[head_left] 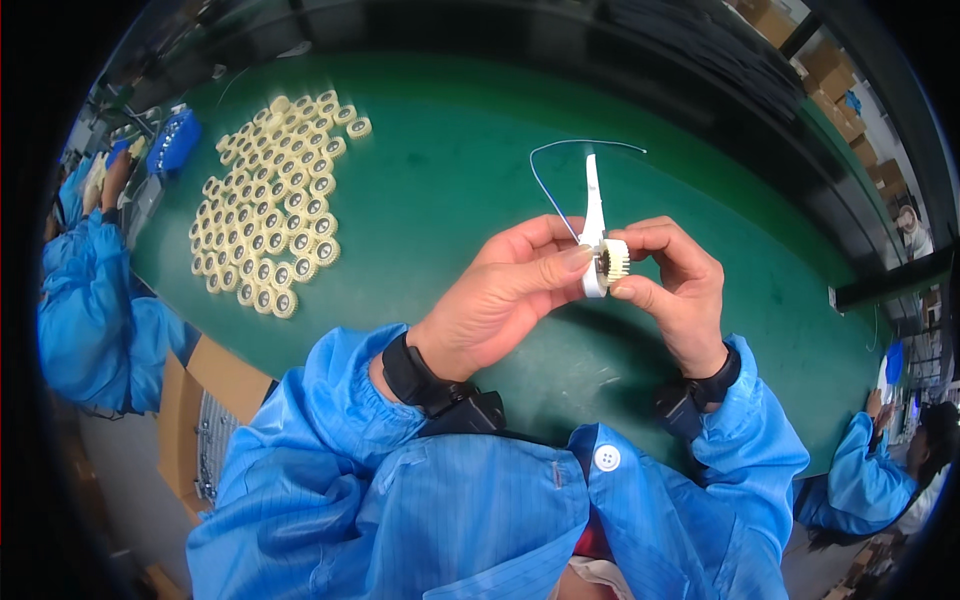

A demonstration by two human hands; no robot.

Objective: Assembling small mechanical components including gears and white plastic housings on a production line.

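Over the middle of the green bench, my left hand (510, 290) pinches a white plastic part (593, 215) with a long tapering arm pointing away from me. A thin blue wire (537, 170) curves up from beside it and bends off to the right. Closed between the thumb and forefinger of my right hand (685, 285) is a cream toothed gear (618, 260). The gear stands on edge against the white part's round end, with a dark metal centre showing between them. Whether the two are joined, I cannot tell.
Many similar cream gears (270, 200) with dark centres lie close together on the green bench (440, 130) at left. Beyond them stands a blue bin (175, 140). An open cardboard box (225, 380) sits at the bench's near left edge. People in blue work at far left and far right.
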